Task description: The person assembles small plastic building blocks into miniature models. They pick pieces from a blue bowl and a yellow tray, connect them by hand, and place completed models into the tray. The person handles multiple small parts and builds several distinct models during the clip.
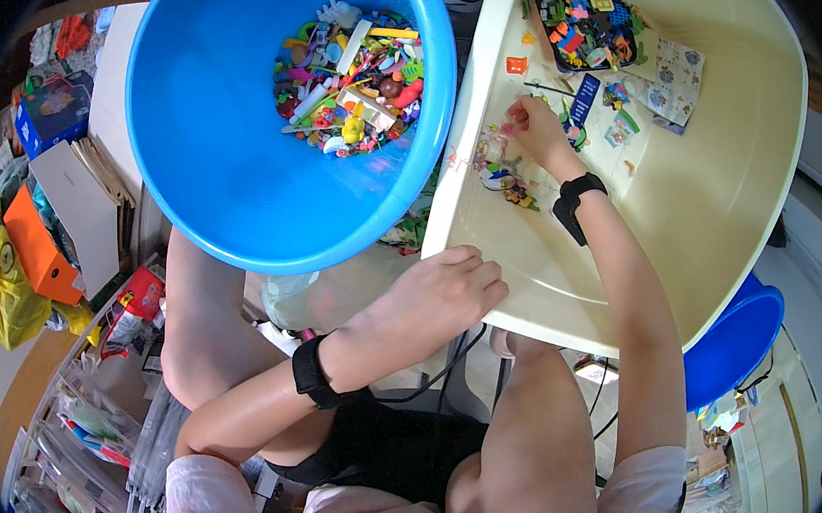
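My right hand point(536, 132) reaches into a cream plastic tub point(733, 240). Its fingers are pinched together over small loose trinkets point(506, 181) on the tub's floor; whatever is between the fingertips is too small to make out. My left hand point(456, 286) is closed, its curled fingers at the tub's near left corner; what they hold, if anything, is hidden. Farther back in the tub, a black tray point(588, 25) is heaped with small colourful toys. A dark blue strip point(584, 99) and a printed sheet point(675, 82) lie near it.
A large blue basin point(214, 126) holding a pile of mixed small toys point(353, 90) stands left of the tub. Beneath the tub's right side shows another blue container point(738, 341). Boxes, a yellow bag point(12, 290) and plastic packets fill the left side. Black cables hang near my knees.
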